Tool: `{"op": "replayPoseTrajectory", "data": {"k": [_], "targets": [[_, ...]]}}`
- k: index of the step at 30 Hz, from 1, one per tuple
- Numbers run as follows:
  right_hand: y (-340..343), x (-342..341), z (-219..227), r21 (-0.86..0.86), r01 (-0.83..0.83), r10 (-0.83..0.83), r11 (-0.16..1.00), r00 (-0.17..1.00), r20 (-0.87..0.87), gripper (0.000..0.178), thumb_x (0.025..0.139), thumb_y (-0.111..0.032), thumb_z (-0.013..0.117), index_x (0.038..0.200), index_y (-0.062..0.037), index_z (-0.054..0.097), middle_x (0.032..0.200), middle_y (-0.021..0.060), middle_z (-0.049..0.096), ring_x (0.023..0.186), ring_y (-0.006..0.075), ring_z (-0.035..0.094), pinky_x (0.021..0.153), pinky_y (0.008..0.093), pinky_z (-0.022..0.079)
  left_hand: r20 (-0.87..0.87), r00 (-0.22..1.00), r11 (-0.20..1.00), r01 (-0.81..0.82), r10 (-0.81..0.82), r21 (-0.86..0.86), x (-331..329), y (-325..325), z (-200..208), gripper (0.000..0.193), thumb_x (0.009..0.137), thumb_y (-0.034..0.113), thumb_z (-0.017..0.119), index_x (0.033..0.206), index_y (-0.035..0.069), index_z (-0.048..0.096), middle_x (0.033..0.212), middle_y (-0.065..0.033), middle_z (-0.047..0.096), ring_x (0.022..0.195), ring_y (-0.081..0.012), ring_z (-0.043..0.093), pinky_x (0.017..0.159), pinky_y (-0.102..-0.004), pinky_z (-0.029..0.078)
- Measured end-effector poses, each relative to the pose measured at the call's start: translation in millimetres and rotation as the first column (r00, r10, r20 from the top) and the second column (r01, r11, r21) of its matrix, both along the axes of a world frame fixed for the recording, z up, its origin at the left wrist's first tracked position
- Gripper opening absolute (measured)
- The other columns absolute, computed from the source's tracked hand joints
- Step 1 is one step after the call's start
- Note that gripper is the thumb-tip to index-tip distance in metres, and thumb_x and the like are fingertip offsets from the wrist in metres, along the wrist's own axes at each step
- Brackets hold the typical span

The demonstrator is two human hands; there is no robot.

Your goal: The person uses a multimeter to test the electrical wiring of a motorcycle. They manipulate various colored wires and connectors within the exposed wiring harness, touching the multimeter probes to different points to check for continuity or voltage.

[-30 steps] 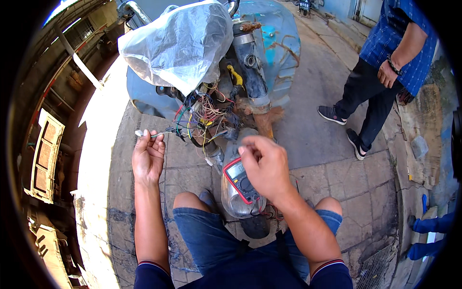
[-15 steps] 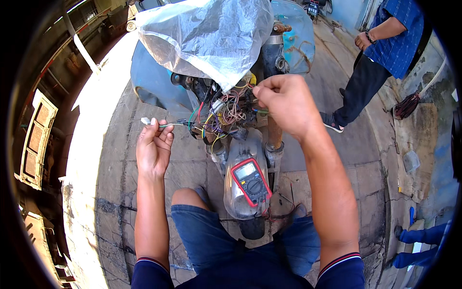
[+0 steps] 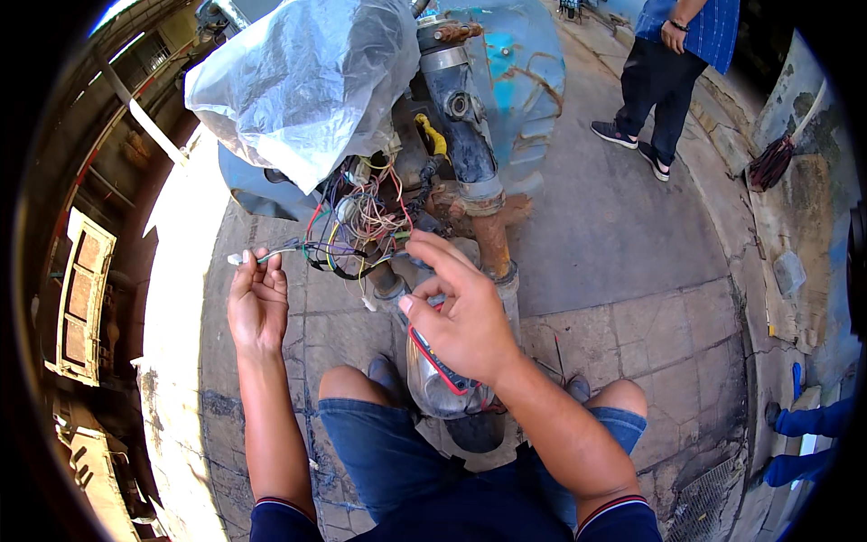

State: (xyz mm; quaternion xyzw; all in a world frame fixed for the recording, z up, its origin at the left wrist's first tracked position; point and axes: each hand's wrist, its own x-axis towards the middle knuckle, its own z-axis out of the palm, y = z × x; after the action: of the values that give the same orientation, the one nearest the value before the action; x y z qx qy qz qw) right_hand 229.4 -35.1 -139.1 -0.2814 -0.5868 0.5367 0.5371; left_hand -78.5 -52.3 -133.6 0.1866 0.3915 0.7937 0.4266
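Right hand [image 3: 465, 312] covers most of the red-edged multimeter [image 3: 432, 363]; display and dial hidden. Clear plastic sheet [image 3: 298, 81] drapes the scooter's [image 3: 506, 72] upper part, handlebar area obscured beneath. Wire bundle [image 3: 361, 221]: individual connections too tangled and small to trace. Bystander [image 3: 673, 63] cut off above the waist by the top edge. Left hand's [image 3: 256, 303] grip on the white connector [image 3: 237, 259]: contact partly hidden by fingertips.

Hard daylight from upper left, glare blowing out the plastic sheet [image 3: 298, 81] and the pale strip of pavement [image 3: 172, 298], deep shadow at left, fisheye bending edges into a black rim, slight blur on the right hand [image 3: 461, 312].
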Motion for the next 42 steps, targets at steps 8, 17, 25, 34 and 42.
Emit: {"op": "replayPoseTrajectory", "data": {"k": [8,17,25,34,42], "targets": [[-13.1,21.9,-15.2,-0.366,-0.045,0.045,0.929,0.999,-0.009,0.021,0.092,0.0,0.067,0.113,0.0037,0.064,0.094,0.0124,0.073,0.073,0.0113,0.068,0.062,0.0262,0.052,0.005,1.0,0.998,0.005,-0.005,-0.057,8.6,-18.0,-11.1,0.015,0.104,0.016,0.061,0.11,0.003,0.062,0.104,-0.01,0.069,0.096,-0.0221,0.07,0.078,-0.0293,0.06],[-25.7,42.2,-41.2,-0.421,0.006,0.003,0.907,1.0,0.019,0.009,0.096,-0.001,0.066,0.104,0.003,0.066,0.087,0.003,0.068,0.073,0.0069,0.063,0.066,0.0234,0.051,0.04,0.997,0.996,0.074,-0.072,-0.058,14.4,-17.8,-11.9,0.015,0.102,0.019,0.065,0.105,0.005,0.062,0.103,-0.01,0.07,0.098,-0.0238,0.07,0.078,-0.0318,0.061],[-21.3,25.2,-36.3,-0.389,0.038,-0.006,0.92,0.997,0.083,0.011,0.095,-0.003,0.068,0.103,0.004,0.065,0.086,0.0028,0.068,0.073,0.0061,0.063,0.066,0.0233,0.051,0.049,0.993,0.993,0.113,-0.111,-0.028,22.4,-24.6,-9.3,0.016,0.103,0.019,0.064,0.106,0.004,0.061,0.105,-0.0112,0.069,0.097,-0.025,0.071,0.077,-0.0317,0.061],[12.4,-24.8,-25.8,0.082,0.132,-0.154,0.988,0.758,0.634,0.038,0.086,-0.019,0.068,0.122,-0.0065,0.07,0.116,0.0203,0.07,0.105,0.0419,0.067,0.09,0.049,0.053,0.051,0.988,0.989,0.146,-0.145,0.001,31.6,-26.6,-1.7,0.015,0.105,0.019,0.061,0.105,0.004,0.061,0.103,-0.0107,0.069,0.096,-0.0248,0.072,0.077,-0.0316,0.061],[23.2,-31.8,-33.5,0.06,0.193,-0.189,0.979,0.772,0.607,0.033,0.086,-0.015,0.072,0.118,-0.0043,0.072,0.107,0.0163,0.074,0.093,0.0333,0.072,0.084,0.0418,0.056,0.065,0.985,0.987,0.16,-0.161,0.01,31.3,-26.4,-2.3,0.015,0.105,0.02,0.06,0.105,0.005,0.061,0.103,-0.0101,0.07,0.096,-0.0253,0.072,0.077,-0.0324,0.061]]}}
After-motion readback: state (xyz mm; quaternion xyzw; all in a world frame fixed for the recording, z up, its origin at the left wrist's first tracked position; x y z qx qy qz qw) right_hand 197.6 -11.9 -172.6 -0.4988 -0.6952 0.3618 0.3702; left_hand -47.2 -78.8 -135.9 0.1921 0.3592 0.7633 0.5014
